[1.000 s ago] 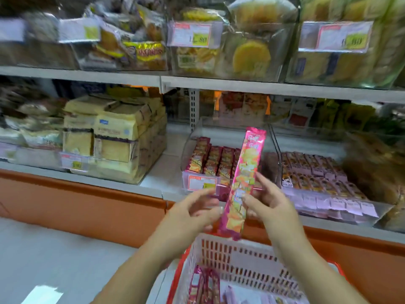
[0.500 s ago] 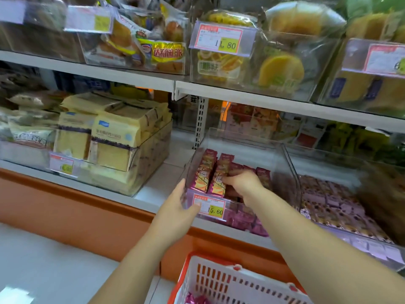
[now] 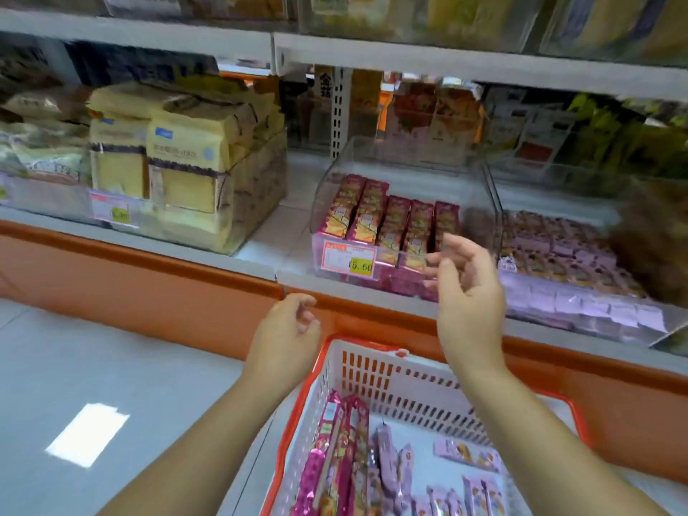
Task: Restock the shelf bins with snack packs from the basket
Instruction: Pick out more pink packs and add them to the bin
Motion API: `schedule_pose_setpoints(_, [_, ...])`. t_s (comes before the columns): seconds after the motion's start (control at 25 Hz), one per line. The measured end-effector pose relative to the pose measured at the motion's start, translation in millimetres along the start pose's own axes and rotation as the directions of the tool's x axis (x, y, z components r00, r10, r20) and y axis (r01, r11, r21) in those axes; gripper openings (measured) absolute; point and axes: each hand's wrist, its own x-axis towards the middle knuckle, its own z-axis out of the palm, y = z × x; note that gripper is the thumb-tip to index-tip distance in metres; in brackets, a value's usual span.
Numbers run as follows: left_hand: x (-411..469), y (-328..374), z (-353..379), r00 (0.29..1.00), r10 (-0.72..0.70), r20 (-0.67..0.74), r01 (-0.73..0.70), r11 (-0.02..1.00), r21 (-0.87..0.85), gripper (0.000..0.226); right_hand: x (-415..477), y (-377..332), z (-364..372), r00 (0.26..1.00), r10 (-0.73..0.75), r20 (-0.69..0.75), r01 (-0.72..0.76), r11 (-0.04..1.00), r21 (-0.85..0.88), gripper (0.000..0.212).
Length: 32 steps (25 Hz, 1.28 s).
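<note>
Basket [image 3: 372, 366] next, below the front edge of the shelf [image 3: 286, 225]: lift one long pink snack pack [image 3: 335, 452] by its middle, then slot it in line with the rows in the clear bin [image 3: 327, 191]. Left hand [image 3: 286, 329] over the basket's left rim, fingers loosely curled, empty. Right hand [image 3: 469, 303] up before the bin's front, fingers relaxed apart, holding nothing.

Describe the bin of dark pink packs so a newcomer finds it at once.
On the lower shelf, look just beyond the red-rimmed white basket. The clear bin there holds rows of dark pink packs. Unlike the lilac-pack bin to its right, its front carries a 5.60 price tag.
</note>
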Motion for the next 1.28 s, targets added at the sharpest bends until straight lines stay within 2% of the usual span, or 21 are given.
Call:
schedule_pose_setpoints(0.08, [-31.8,-15.8,27.6,0.976,0.004,0.218,-0.028,0.994,0.107,0.03,-46.9,40.5,-26.3,0.986,0.167,-0.012,-0.167,0.984,-0.069,0.028])
schedule_pose_setpoints(0.12, [-47.4,-25.6,42.9,0.929,-0.02,0.37,-0.038,0.988,0.148,0.034,-66.3,66.5,-37.3,0.962,0.273,-0.007,-0.271,0.951,-0.15,0.027])
schedule_pose_setpoints(0.16, [-61.6,-36.5,57.3,0.858,-0.063,0.51,-0.037,0.982,0.184,0.04,-82.8,94.9,-48.2,0.919,0.395,0.002,-0.384,0.894,-0.231,0.028])
schedule_pose_setpoints(0.24, [-79.3,-63.4,86.9,0.722,-0.206,0.66,-0.017,0.949,0.314,0.052,-111.1,145.5,-69.3,0.754,0.656,0.039,-0.61,0.721,-0.33,0.033])
schedule_pose_setpoints(0.28, [-85.4,-77.5,101.0,0.697,-0.273,0.663,-0.027,0.914,0.405,0.058,-124.0,166.9,-80.8,0.653,0.755,0.062,-0.689,0.626,-0.365,0.034])
schedule_pose_setpoints(0.36, [-89.5,-99.2,121.3,0.718,-0.375,0.586,-0.072,0.798,0.599,0.066,-145.5,195.6,-100.1,0.5,0.863,0.068,-0.762,0.476,-0.439,0.033])
schedule_pose_setpoints(0.44, [-94.6,-107.8,137.1,0.739,-0.435,0.515,-0.119,0.667,0.735,0.061,-157.8,207.4,-112.9,0.439,0.898,0.043,-0.777,0.403,-0.483,0.03])
schedule_pose_setpoints(0.56, [-103.0,-109.4,153.8,0.774,-0.399,0.491,-0.221,0.557,0.8,0.06,-155.7,204.9,-116.8,0.453,0.889,0.059,-0.759,0.42,-0.499,0.026])
schedule_pose_setpoints(0.64, [-106.2,-111.4,158.3,0.799,-0.341,0.495,-0.221,0.6,0.769,0.066,-151.3,201.2,-115.3,0.47,0.879,0.083,-0.742,0.444,-0.502,0.026])
schedule_pose_setpoints(0.72, [-106.6,-113.6,157.2,0.832,-0.28,0.479,-0.157,0.71,0.687,0.072,-151.7,196.9,-112.9,0.466,0.879,0.105,-0.747,0.454,-0.485,0.026])
schedule_pose_setpoints(0.8, [-103.9,-116.4,152.6,0.857,-0.261,0.444,-0.021,0.844,0.536,0.078,-155.5,195.7,-109.9,0.441,0.888,0.126,-0.758,0.444,-0.477,0.026])
schedule_pose_setpoints(0.88, [-101.1,-115.5,145.5,0.848,-0.305,0.434,0.182,0.936,0.301,0.084,-159.0,194.9,-106.7,0.417,0.897,0.146,-0.772,0.435,-0.463,0.025])
schedule_pose_setpoints(0.96, [-103.7,-106.5,140.8,0.813,-0.307,0.495,0.301,0.949,0.095,0.085,-159.4,188.3,-101.5,0.403,0.896,0.184,-0.794,0.443,-0.415,0.025])
schedule_pose_setpoints(1.04, [-113.5,-94.2,138.6,0.79,-0.25,0.56,0.336,0.941,-0.053,0.092,-155.5,176.8,-93.3,0.408,0.877,0.254,-0.812,0.476,-0.338,0.023])
schedule_pose_setpoints(1.08, [-119.9,-87.1,138.3,0.791,-0.205,0.576,0.308,0.947,-0.085,0.093,-152.6,170.9,-88.2,0.417,0.863,0.286,-0.82,0.493,-0.292,0.022])
schedule_pose_setpoints(1.16, [-131.7,-74.3,138.7,0.82,-0.077,0.567,0.156,0.983,-0.093,0.087,-148.3,163.2,-76.7,0.432,0.841,0.325,-0.862,0.491,-0.125,0.024])
schedule_pose_setpoints(1.24, [-138.8,-61.7,136.4,0.844,0.041,0.534,0.016,0.995,-0.102,0.084,-147.0,165.6,-69.8,0.462,0.839,0.289,-0.878,0.479,0.012,0.033])
schedule_pose_setpoints(1.28, [-139.3,-58.9,135.8,0.846,0.055,0.531,0.006,0.994,-0.113,0.084,-145.1,166.0,-69.6,0.468,0.842,0.268,-0.88,0.473,0.051,0.036])
